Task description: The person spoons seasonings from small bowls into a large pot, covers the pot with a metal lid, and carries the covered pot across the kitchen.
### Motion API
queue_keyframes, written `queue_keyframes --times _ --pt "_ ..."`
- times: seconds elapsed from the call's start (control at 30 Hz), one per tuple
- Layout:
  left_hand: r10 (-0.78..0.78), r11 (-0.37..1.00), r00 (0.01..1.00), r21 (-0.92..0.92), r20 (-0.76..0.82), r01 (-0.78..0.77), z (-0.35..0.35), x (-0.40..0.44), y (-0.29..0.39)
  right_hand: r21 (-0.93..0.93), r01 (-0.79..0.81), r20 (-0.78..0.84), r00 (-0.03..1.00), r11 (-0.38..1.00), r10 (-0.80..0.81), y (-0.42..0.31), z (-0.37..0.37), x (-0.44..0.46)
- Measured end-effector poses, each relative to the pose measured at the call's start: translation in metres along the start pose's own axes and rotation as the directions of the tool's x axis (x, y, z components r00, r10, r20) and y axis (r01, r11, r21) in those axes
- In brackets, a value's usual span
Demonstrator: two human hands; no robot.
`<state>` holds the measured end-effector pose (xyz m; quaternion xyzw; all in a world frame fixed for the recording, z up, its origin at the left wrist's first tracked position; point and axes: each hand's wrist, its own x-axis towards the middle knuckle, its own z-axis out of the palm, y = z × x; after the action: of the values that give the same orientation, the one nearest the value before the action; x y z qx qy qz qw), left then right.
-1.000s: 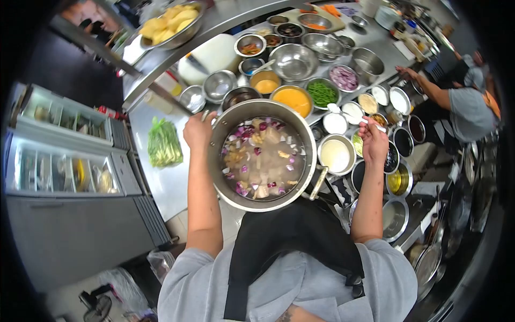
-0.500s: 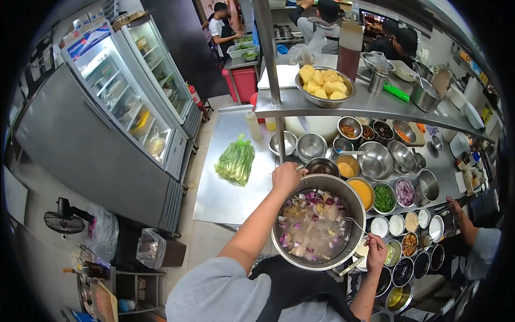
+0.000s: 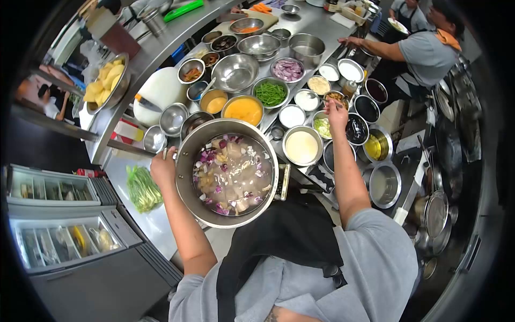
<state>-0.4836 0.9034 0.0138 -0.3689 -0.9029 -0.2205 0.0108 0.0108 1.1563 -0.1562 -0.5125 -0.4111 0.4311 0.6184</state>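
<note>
A large metal pot [image 3: 230,174] holds cloudy liquid with pale chunks and purple onion pieces. My left hand [image 3: 163,167] is closed round the handle on its left side; the pot's other handle [image 3: 282,181] is untouched. Over a small bowl of brown-orange pieces [image 3: 336,97], beyond the pot to the right, my right hand [image 3: 337,115] has its fingers pinched together. What they hold is too small to make out. Near that hand are a bowl of chopped pale green vegetable [image 3: 322,127], a bowl of dark liquid [image 3: 357,129] and a pot of cream-coloured liquid [image 3: 301,147].
Bowls of green beans [image 3: 270,93], sliced onion [image 3: 287,70] and orange liquid [image 3: 243,110] line the counter. Bagged greens [image 3: 143,189] lie left. Potatoes [image 3: 105,80] sit on the raised shelf. A co-worker [image 3: 429,56] stands at the back right.
My right hand has gone from the pot, where it held a spoon in the liquid, to the small bowl on the right. My left hand keeps hold of the pot handle. The view has turned right.
</note>
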Motion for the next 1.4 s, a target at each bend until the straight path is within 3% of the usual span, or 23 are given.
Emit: queue_keyframes --times 0.1,0.17,0.23,0.3,0.4,0.5,0.6,0.8,0.87,0.93,0.97,1.07,1.13,1.33,1.4 --pt "0.019 1.0 1.0 0.0 -0.016 -0.019 0.005 0.003 -0.003 -0.361 0.086 -0.025 0.995 0.929 -0.101 0.043 -0.009 0.019" --pt "0.052 0.999 0.998 0.002 -0.025 -0.052 0.01 0.007 -0.011 -0.39 0.116 -0.01 0.991 0.914 -0.13 0.069 -0.009 0.027" --pt "0.016 1.0 1.0 0.008 0.02 -0.016 0.007 0.006 -0.01 -0.258 0.018 -0.03 0.999 0.966 -0.027 0.082 0.002 0.028" --pt "-0.007 1.0 1.0 0.01 0.026 0.007 0.01 0.007 -0.012 -0.298 -0.004 -0.021 1.0 0.954 -0.002 0.079 0.01 0.024" --pt "-0.004 0.998 0.999 0.064 0.031 0.002 0.011 0.009 -0.014 -0.018 -0.163 -0.085 0.983 0.987 0.16 0.072 0.02 0.018" --pt "-0.007 0.997 1.0 0.08 0.031 0.005 0.017 0.011 -0.02 0.141 -0.216 -0.118 0.965 0.966 0.232 0.073 0.019 0.018" --pt "-0.02 0.996 0.997 0.083 0.069 0.015 0.016 0.013 -0.022 0.237 -0.234 -0.194 0.94 0.943 0.282 0.068 0.015 0.016" --pt "-0.009 0.997 0.998 0.083 0.059 0.005 0.014 0.011 -0.021 0.288 -0.215 -0.183 0.944 0.933 0.274 0.052 0.008 0.016" --pt "-0.022 0.998 0.999 0.055 0.035 0.02 0.014 0.011 -0.02 0.296 -0.167 -0.11 0.972 0.94 0.207 0.06 -0.001 0.02" --pt "-0.031 0.997 1.0 0.07 0.003 0.03 0.017 0.012 -0.022 0.246 -0.2 -0.129 0.963 0.948 0.236 0.052 0.001 0.02" --pt "-0.046 0.998 0.998 0.042 -0.044 0.048 0.011 0.013 -0.016 0.259 -0.221 -0.093 0.963 0.94 0.252 0.041 0.002 0.017" --pt "-0.11 0.994 0.994 -0.008 0.021 0.11 0.0 0.006 -0.004 0.334 -0.28 0.015 0.956 0.9 0.292 -0.002 0.013 -0.007" --pt "-0.048 0.999 0.998 -0.015 -0.027 0.048 0.001 0.004 -0.006 0.331 -0.314 0.077 0.949 0.89 0.306 -0.043 0.03 -0.02" --pt "-0.048 0.999 0.999 -0.003 -0.015 0.048 -0.001 0.002 -0.007 0.272 -0.339 0.441 0.876 0.901 0.197 -0.134 0.069 -0.113" --pt "-0.07 0.997 0.997 -0.011 0.009 0.07 0.008 0.005 -0.016 0.172 -0.243 0.536 0.836 0.955 0.116 -0.147 0.082 -0.144"
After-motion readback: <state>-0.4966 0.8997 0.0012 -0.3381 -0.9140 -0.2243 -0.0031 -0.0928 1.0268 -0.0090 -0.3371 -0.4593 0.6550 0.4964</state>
